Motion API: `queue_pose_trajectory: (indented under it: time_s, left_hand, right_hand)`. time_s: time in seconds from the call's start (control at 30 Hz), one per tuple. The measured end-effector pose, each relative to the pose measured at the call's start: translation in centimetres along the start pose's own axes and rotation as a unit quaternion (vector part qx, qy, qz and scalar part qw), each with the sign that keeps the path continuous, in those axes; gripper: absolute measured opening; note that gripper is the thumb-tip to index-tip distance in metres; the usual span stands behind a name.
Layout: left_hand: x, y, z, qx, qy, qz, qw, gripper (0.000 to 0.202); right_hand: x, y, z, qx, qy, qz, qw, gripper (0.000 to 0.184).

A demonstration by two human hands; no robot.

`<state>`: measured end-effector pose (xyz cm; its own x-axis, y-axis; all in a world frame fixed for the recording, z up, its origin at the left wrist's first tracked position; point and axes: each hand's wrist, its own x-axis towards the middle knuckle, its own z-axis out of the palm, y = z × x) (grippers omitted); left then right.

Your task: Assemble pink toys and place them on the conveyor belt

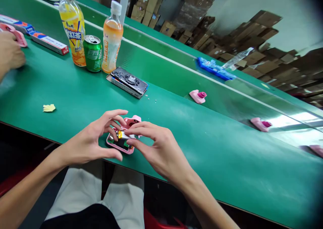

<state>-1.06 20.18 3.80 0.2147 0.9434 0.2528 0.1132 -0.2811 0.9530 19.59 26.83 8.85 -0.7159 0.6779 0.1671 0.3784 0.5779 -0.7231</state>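
A small pink plastic casing (121, 143) with a circuit board and a yellow part inside lies on the green table (227, 161) near its front edge. My left hand (93, 139) curls round the casing's left side, thumb under and fingers over it. From the right, my right hand (156, 148) pinches the yellow part on top of the casing with thumb and forefinger. A second pink shell piece (132, 120) sits just behind my fingers.
Two drink bottles (73, 27) (111, 37) and a green can (93, 53) stand at the back left beside a phone on a box (128, 82). Pink parts (198, 96) (260, 124) lie on the conveyor belt. Another person's hand (10, 52) is at far left. Cardboard boxes are piled behind.
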Motion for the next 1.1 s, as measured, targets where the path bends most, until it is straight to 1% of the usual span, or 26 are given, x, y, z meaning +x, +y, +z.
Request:
queue_pose_trajectory:
  time_s: [0.03, 0.07, 0.1, 0.17, 0.2, 0.23, 0.3, 0.4, 0.5, 0.57, 0.73, 0.97, 1.1]
  left_hand:
    - [-0.2, 0.0, -0.1, 0.029, -0.008, 0.002, 1.000, 0.078]
    - [-0.3, 0.0, -0.1, 0.074, -0.005, 0.006, 0.997, 0.075]
    - [-0.3, 0.0, 0.0, 0.129, 0.010, 0.016, 0.991, 0.066]
    - [-0.2, -0.3, 0.4, 0.233, 0.055, 0.044, 0.970, 0.037]
    - [-0.1, -0.4, 0.7, 0.263, 0.073, 0.056, 0.960, 0.025]
    - [0.0, -0.6, 1.0, 0.276, 0.085, 0.064, 0.955, 0.019]
    - [0.0, -1.1, 1.6, 0.265, 0.097, 0.059, 0.958, 0.017]
    - [-0.2, -1.4, 1.9, 0.236, 0.106, 0.031, 0.965, 0.012]
    - [-0.4, -1.4, 1.9, 0.231, 0.114, 0.012, 0.966, 0.012]
    - [-0.4, -1.3, 1.9, 0.230, 0.112, 0.004, 0.967, 0.014]
    - [-0.3, -1.4, 2.0, 0.220, 0.101, -0.005, 0.970, 0.013]
    - [-0.4, -1.7, 2.3, 0.254, 0.100, 0.020, 0.962, 0.011]
    - [-0.7, -1.7, 2.1, 0.278, 0.081, 0.038, 0.956, 0.014]
  right_hand:
    - [-0.1, 0.0, 0.0, 0.010, 0.006, 0.018, 1.000, 0.018]
    - [-0.3, 0.0, 0.1, 0.017, 0.013, 0.031, 0.999, 0.018]
    - [-0.5, 0.0, 0.2, 0.020, 0.021, 0.037, 0.999, 0.018]
    - [-0.9, 0.1, 0.5, 0.010, 0.039, 0.035, 0.999, 0.019]
    - [-1.2, 0.1, 0.8, 0.000, 0.051, 0.029, 0.998, 0.021]
    - [-1.5, 0.1, 1.1, -0.010, 0.064, 0.020, 0.998, 0.022]
    - [-2.3, 0.3, 1.9, -0.030, 0.090, 0.004, 0.996, 0.025]
    - [-3.4, 0.7, 3.2, -0.066, 0.115, -0.013, 0.991, 0.026]
    - [-4.2, 1.2, 4.2, -0.114, 0.121, -0.010, 0.986, 0.026]
    - [-4.3, 1.4, 4.5, -0.128, 0.117, -0.004, 0.985, 0.026]
    - [-3.9, 1.3, 4.5, -0.153, 0.112, -0.014, 0.982, 0.024]
    - [-3.8, 1.4, 4.2, -0.181, 0.068, -0.022, 0.981, 0.027]
    - [-3.7, 1.5, 4.2, -0.196, 0.068, -0.029, 0.978, 0.028]
